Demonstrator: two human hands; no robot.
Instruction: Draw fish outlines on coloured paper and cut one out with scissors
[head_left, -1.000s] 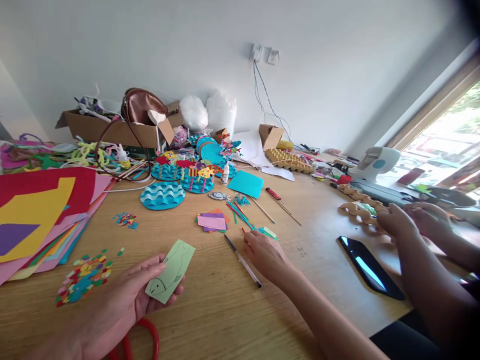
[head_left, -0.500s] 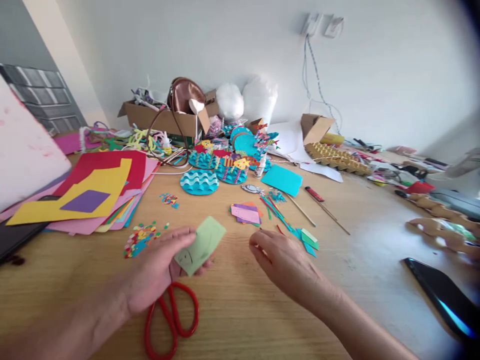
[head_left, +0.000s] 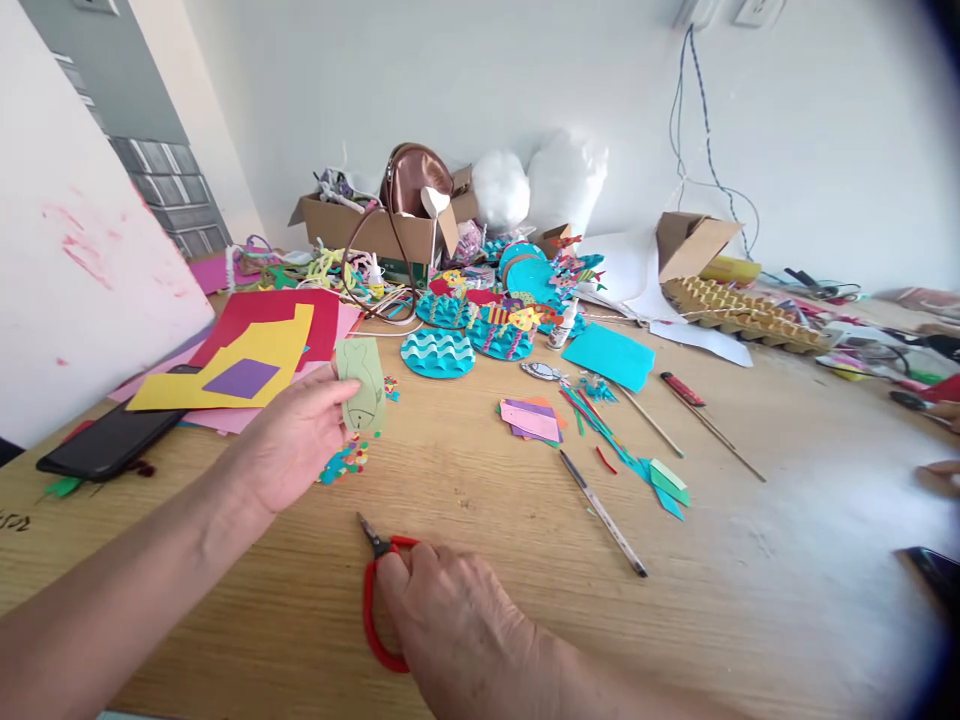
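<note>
A light green piece of paper (head_left: 363, 375) with a fish outline drawn on it is pinched in my left hand (head_left: 304, 425), raised above the left side of the table. Lower down, my right hand (head_left: 461, 615) has its fingers closed around a handle of the red-handled scissors (head_left: 369, 600). Their dark blades point away from me, toward the left. Between my hands and the paper stack, colourful confetti bits (head_left: 341, 462) lie below the green paper. A pen (head_left: 604, 515) rests on the table to the right of my right hand.
Coloured paper sheets (head_left: 247, 330) and a black phone (head_left: 112, 440) lie at left. Blue wavy discs (head_left: 437, 353) with paper fish stand at the back centre. Small paper pieces (head_left: 531, 419), a blue sheet (head_left: 609, 357) and a cutter knife (head_left: 681, 389) spread rightward. A person's fingers (head_left: 941, 475) show at the right edge.
My left hand has lifted the green paper up and left, turning it upright. My right hand has moved down and left onto the scissors. The pen now lies on the table; the view has swung left.
</note>
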